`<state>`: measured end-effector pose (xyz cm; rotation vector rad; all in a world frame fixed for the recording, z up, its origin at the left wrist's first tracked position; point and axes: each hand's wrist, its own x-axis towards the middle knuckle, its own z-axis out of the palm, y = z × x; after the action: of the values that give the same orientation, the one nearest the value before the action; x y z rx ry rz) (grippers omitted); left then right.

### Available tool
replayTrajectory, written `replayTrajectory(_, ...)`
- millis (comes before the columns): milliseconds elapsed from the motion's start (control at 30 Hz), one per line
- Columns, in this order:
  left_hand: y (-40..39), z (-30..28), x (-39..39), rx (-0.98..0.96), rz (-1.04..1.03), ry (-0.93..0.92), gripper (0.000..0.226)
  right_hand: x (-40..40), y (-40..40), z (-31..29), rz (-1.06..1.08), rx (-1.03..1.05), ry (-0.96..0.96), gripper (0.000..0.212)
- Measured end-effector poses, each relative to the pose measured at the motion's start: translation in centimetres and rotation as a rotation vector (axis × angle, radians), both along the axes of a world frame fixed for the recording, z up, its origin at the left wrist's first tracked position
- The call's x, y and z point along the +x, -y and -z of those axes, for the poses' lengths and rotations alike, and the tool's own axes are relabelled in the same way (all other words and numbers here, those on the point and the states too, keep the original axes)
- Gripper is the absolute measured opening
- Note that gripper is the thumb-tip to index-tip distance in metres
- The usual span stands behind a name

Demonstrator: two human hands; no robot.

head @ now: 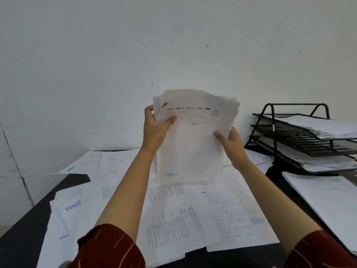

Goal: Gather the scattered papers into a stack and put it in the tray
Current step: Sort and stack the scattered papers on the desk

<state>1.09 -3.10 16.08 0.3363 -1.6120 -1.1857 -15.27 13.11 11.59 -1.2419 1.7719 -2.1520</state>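
Note:
I hold a stack of white printed papers (pixel 193 140) upright in front of me, its lower edge standing on the sheets lying on the black desk (pixel 23 240). My left hand (pixel 154 125) grips the stack's upper left edge, thumb across the front. My right hand (pixel 231 146) grips the right edge lower down, thumb on the front sheet. More loose papers (pixel 183 215) lie scattered flat over the desk below my arms. A black wire tiered tray (pixel 301 140) stands at the right against the wall, with papers on its shelves.
A separate flat pile of white sheets (pixel 324 202) lies on the desk in front of the tray at the right edge. A pale wall rises straight behind the desk. Bare black desk shows at the left and near the front edge.

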Motion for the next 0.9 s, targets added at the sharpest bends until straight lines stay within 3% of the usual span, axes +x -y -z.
replayTrajectory(100,0.3,-0.7,0.1,0.007,0.024,0.040,0.063,-0.2,0.2,-0.5,0.013,-0.008,0.009,0.038)
replayTrajectory(300,1.3,3.5,-0.2,0.146,0.117,0.190,0.068,-1.0,0.6,1.5,0.005,0.138,0.095,0.048)
replayTrajectory(533,1.4,3.0,-0.6,0.089,0.076,0.105,0.049,-1.0,0.9,1.4,0.115,0.052,0.020,0.032)
replayTrajectory(667,2.0,4.1,-0.5,0.135,0.147,0.253,0.062,-1.5,0.6,2.1,0.107,0.050,0.148,0.046)
replayTrajectory(767,1.4,6.8,-0.3,0.176,0.185,0.345,0.058,-2.1,0.5,3.7,0.093,0.118,0.212,0.045)
replayTrajectory(900,-0.1,7.5,-1.1,0.138,0.181,0.319,0.052,-2.1,0.6,4.1,0.095,0.172,0.136,0.046)
